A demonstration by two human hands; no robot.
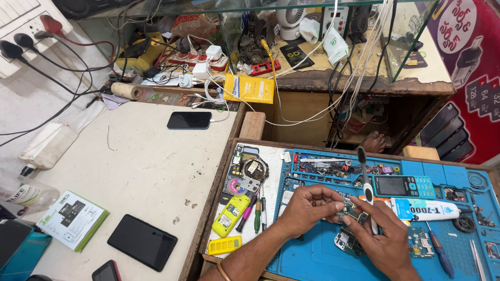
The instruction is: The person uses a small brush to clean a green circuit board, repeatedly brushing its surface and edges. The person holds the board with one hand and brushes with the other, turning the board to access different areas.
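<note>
My left hand (307, 205) and my right hand (383, 237) meet over the blue work mat (317, 255), both pinching a small green circuit board (350, 209) between their fingertips. My right hand also grips a white toothbrush (366, 184) that points up and away from me. A blue keypad phone (403, 186) lies on the mat just beyond my right hand, with a white glue tube (424, 209) beside it. Another opened phone board (344, 242) rests on the mat under my hands.
A yellow phone shell (230, 215), screwdrivers (256, 211) and small parts lie left of the mat. The white table (140, 166) carries a black phone (189, 120) on a cable, a dark tablet (142, 242), a green box (73, 219) and a bottle (23, 193). Tangled cables and chargers crowd the far shelf.
</note>
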